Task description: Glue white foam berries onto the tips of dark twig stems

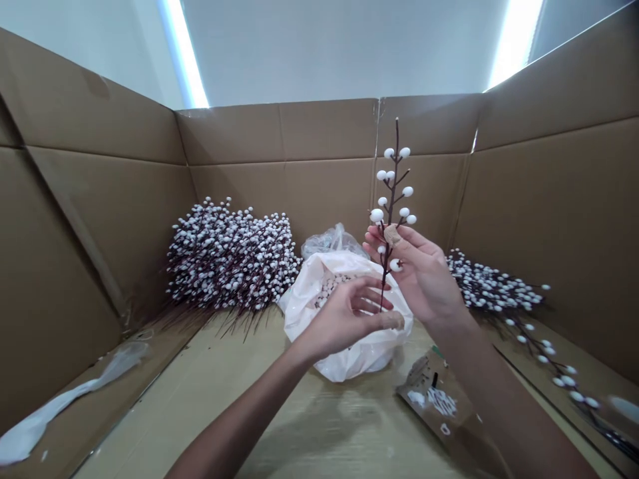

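Berry stem (392,194): likely light, stiff; best pinched between berries (376,215)
Right hand (428,273): pinching berry stem
Left hand (343,314): half-curled, grip unclear

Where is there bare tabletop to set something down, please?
Front left, the tabletop is bare between the left forearm and the berry-stem pile; another patch lies between that forearm, the white bag and the brown sheet. It is crowded at the back and right, where more stems lie.

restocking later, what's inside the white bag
The white bag holds many small pale berries, seen through its open top. The left hand covers part of the opening, so what lies deeper can't be seen.
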`<state>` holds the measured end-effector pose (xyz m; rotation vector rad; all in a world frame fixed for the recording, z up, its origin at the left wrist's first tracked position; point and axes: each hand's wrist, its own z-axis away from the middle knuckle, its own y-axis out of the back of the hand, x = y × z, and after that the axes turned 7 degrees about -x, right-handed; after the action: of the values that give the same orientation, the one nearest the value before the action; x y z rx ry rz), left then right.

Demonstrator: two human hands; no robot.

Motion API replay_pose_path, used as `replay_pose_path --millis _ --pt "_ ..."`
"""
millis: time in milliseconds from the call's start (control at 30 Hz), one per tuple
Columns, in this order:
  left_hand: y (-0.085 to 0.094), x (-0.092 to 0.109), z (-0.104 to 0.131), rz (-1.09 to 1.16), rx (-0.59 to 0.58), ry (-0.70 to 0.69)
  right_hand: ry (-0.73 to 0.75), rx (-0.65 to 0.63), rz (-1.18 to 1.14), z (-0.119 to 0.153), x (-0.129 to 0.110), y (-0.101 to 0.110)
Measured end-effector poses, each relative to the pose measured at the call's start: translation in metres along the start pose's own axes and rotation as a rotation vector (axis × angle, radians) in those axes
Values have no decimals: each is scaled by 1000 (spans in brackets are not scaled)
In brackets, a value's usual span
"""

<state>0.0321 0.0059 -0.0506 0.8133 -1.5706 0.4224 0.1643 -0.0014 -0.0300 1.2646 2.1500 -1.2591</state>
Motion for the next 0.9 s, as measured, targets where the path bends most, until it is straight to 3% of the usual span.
replay_pose_path --millis 67,267,433,700,900 --pt "-4 -5 -1 -50 -31 3 -7 2 3 0 0 0" --pt "-3 -8 -3 -115 127 -30 63 26 147 -1 -1 2" --pt "1 -13 -8 -26 156 -31 56 46 321 -7 -9 12" --pt "0 -39 -21 -17 20 -45 244 44 322 -14 -31 32" --pt "-4 -56 -25 -55 -80 -69 56 -114 411 -13 -35 31"
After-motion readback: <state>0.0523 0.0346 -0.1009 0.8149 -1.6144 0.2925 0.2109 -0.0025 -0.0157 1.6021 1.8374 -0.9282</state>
